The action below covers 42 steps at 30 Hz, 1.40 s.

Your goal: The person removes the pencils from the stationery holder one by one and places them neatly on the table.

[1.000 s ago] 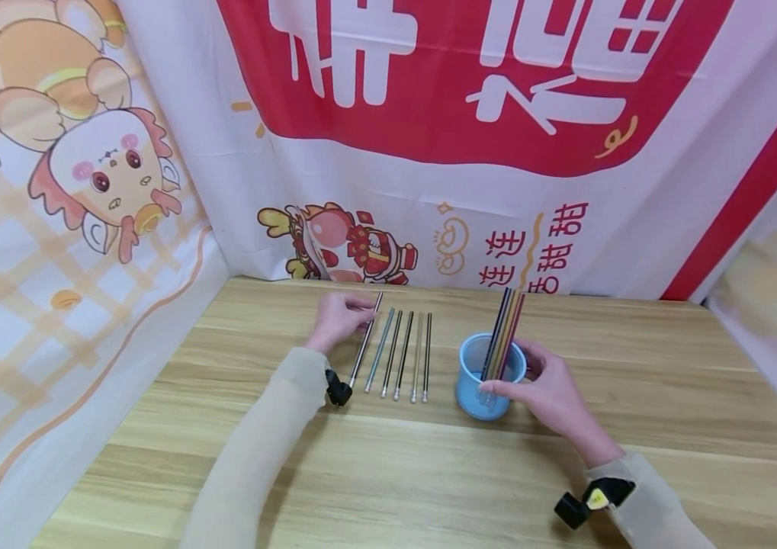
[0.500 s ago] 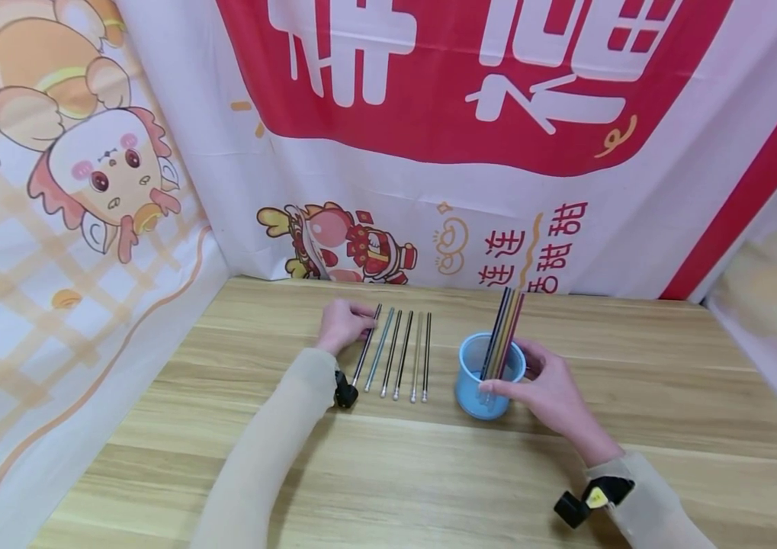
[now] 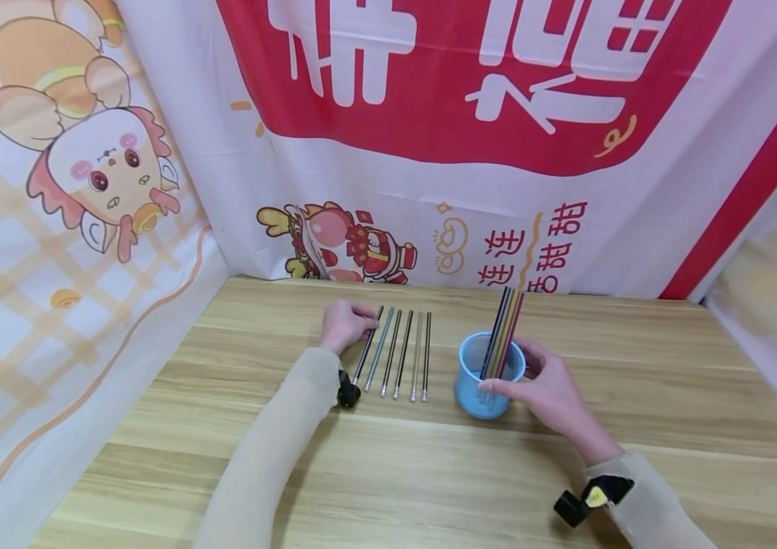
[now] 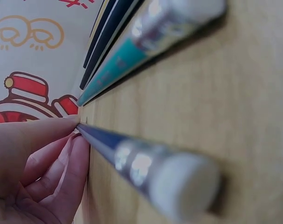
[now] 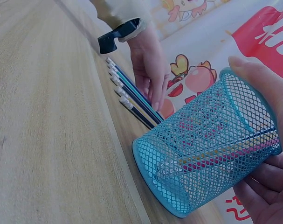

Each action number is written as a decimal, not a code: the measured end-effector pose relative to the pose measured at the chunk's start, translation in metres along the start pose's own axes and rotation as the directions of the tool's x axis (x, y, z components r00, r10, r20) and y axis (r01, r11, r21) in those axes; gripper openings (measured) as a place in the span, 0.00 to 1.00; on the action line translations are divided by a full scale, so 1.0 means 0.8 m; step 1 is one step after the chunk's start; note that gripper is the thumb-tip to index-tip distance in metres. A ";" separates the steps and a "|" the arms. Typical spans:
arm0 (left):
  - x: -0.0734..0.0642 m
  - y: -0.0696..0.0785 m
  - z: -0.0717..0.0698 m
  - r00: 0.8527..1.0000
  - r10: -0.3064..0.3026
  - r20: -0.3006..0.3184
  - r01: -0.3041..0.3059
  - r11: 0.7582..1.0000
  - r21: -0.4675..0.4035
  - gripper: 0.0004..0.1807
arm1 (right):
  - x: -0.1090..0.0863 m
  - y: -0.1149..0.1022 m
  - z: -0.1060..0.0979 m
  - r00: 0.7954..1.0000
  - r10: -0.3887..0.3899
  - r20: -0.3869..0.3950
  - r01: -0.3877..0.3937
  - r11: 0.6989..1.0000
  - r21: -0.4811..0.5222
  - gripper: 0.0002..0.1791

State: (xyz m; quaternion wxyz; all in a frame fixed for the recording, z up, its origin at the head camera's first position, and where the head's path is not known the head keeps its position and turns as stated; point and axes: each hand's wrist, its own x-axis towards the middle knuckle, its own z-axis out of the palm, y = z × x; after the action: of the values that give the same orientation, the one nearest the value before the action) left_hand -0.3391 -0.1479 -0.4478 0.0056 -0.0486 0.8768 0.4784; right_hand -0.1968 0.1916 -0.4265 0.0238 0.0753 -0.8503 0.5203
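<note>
My left hand [image 3: 345, 326] pinches a dark blue pencil [image 3: 364, 358] near its far end, between thumb and fingers. In the left wrist view its white eraser [image 4: 188, 184] points toward the camera, close over the wood. This pencil is the leftmost of a row; a teal pencil [image 3: 379, 351] lies just right of it, then several black and gold ones, erasers toward me. My right hand [image 3: 556, 385] grips a light blue mesh pencil cup [image 3: 473, 400], thumb at the rim. Several coloured pencils [image 3: 506, 328] lean inside the cup, their eraser ends down.
The wooden table [image 3: 388, 480] reaches back to a white and red printed cloth [image 3: 443, 198]. Another printed cloth [image 3: 86, 320] hangs along the left side. Bare wood lies between the pencil row and the cup.
My left hand has moved slightly toward me and to the right, drawing the dark blue pencil down so its far end sits about level with the row. The right hand has stayed on the cup.
</note>
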 end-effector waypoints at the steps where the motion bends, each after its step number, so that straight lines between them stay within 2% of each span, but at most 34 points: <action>1: 0.000 0.000 0.000 1.000 0.002 -0.002 -0.002 1.000 0.004 0.09 | 0.000 0.000 0.000 1.000 0.000 0.001 0.000 1.000 0.000 0.45; 6: -0.003 0.001 -0.001 1.000 0.000 -0.007 0.000 1.000 -0.011 0.09 | 0.000 0.001 0.000 1.000 -0.004 0.003 0.004 1.000 0.000 0.45; 12: -0.006 0.009 -0.006 1.000 -0.008 -0.007 0.007 0.993 -0.118 0.11 | -0.001 0.002 0.000 1.000 -0.008 0.001 0.008 1.000 0.000 0.45; 15: -0.006 0.016 -0.010 1.000 -0.001 -0.016 -0.001 0.990 -0.138 0.13 | -0.001 0.002 0.000 1.000 -0.010 -0.002 0.010 1.000 0.001 0.45; 20: -0.010 0.030 -0.017 0.997 0.071 -0.035 -0.075 0.989 -0.130 0.16 | -0.001 0.002 0.001 1.000 -0.005 -0.004 0.005 1.000 0.003 0.45; 26: -0.019 0.050 -0.021 0.983 0.183 -0.009 -0.182 0.975 -0.129 0.18 | -0.002 0.001 0.001 1.000 -0.002 -0.004 0.002 1.000 0.005 0.45; 35: -0.039 0.081 -0.014 0.971 0.236 0.025 -0.228 0.957 -0.177 0.18 | -0.001 0.001 0.001 1.000 -0.005 -0.002 0.005 1.000 0.011 0.44; 42: -0.058 0.102 0.002 0.953 0.302 0.029 -0.291 0.935 -0.202 0.19 | -0.001 0.000 0.001 1.000 0.000 0.001 0.000 1.000 0.012 0.44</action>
State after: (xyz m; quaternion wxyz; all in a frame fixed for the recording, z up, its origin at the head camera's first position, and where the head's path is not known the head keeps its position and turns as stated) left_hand -0.3007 -0.0986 -0.3776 -0.0454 0.0980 0.8223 0.5587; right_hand -0.1963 0.1912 -0.4265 0.0231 0.0758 -0.8472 0.5253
